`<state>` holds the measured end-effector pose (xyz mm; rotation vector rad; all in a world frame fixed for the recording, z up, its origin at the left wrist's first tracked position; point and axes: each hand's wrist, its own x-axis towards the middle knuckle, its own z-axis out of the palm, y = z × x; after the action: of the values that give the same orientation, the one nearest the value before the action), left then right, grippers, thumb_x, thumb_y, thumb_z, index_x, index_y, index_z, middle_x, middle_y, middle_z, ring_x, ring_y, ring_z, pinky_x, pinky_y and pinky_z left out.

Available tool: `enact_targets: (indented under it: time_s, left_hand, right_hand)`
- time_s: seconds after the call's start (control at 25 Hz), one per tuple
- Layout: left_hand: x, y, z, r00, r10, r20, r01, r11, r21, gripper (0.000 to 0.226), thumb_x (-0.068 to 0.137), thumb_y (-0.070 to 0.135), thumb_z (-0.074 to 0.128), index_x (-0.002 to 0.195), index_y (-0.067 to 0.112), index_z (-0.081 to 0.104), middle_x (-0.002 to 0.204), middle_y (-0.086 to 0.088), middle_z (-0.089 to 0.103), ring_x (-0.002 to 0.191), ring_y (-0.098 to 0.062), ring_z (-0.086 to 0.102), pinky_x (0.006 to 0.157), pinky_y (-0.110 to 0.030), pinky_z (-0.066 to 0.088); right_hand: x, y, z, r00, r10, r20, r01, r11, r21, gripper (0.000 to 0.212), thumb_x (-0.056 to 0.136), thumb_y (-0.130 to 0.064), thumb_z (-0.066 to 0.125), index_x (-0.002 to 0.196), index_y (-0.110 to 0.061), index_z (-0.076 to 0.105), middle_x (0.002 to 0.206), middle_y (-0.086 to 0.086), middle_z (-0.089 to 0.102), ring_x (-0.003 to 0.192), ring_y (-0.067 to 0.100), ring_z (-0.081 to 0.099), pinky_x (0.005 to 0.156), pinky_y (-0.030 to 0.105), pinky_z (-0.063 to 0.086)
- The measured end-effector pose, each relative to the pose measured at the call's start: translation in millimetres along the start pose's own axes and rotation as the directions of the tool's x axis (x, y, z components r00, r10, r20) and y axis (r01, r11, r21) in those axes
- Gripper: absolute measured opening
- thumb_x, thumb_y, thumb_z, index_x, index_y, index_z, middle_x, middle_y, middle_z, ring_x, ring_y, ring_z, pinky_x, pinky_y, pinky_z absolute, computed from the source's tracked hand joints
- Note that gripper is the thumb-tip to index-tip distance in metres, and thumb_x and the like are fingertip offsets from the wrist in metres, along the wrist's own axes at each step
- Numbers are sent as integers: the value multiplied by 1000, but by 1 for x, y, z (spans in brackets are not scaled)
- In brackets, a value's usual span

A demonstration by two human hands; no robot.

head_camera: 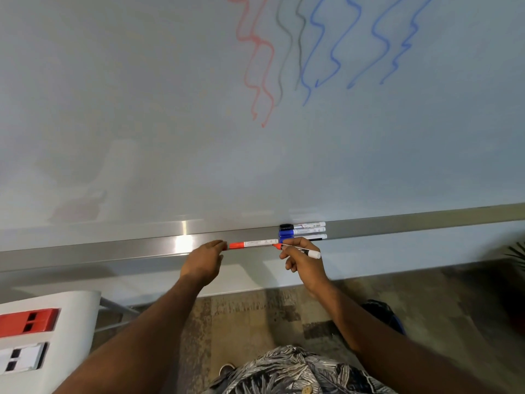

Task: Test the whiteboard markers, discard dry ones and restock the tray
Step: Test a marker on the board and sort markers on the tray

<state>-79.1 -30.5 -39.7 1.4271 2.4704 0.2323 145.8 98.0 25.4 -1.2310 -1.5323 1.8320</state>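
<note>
red, grey and blue test squiggles (pixel 257 66) already mark the whiteboard (pixel 142 109), and three capped markers (pixel 305 231) lie in the tray (pixel 426 223) just beyond the right hand (pixel 301 263), which pinches a red-capped marker (pixel 298 250). the left hand (pixel 203 261) meets the cap end of a second red marker (pixel 252 244) lying in the tray, though i cannot tell whether it clamps it. testing looks done and restocking nearly so.

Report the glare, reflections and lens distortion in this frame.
Head view: a bright glare patch on the brushed metal marker tray, left of the left hand; faint blurry reflections low left on the glossy whiteboard; the wide-angle lens bows the tray's straight edge; the red-capped white marker pinched by the left hand and the thin red-tipped marker gripped by the right hand look sharp.
</note>
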Motion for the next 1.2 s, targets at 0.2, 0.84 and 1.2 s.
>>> enact_targets:
  time_s: [0.2,0.84,1.2]
  left_hand:
    - [10,-7,-3,990,-118,-77,104,981,-166,25,98,17,56,116,25,71,116,1,71,101,-22,64,78,-29,47]
    - [-5,91,-51,971,56,-232,-201,718,-666,29,82,11,77,110,14,73,98,8,71,90,2,67,79,-11,53]
    - [-6,123,-56,975,63,-211,-196,681,-705,25,84,16,75,109,18,74,95,14,70,88,0,67,76,-12,53]
  right_hand:
    - [-2,-2,-3,1000,-11,-2,11,1000,-1,12,94,-5,60,94,-15,66,79,10,69,57,15,57,50,19,47]
    - [4,-23,-12,996,23,-87,0,967,253,14,91,-16,68,79,-21,74,72,3,74,56,12,56,61,28,47]
    - [6,-23,-26,995,47,-90,-18,954,299,7,92,-21,68,90,-17,72,74,3,73,59,12,59,62,26,50]
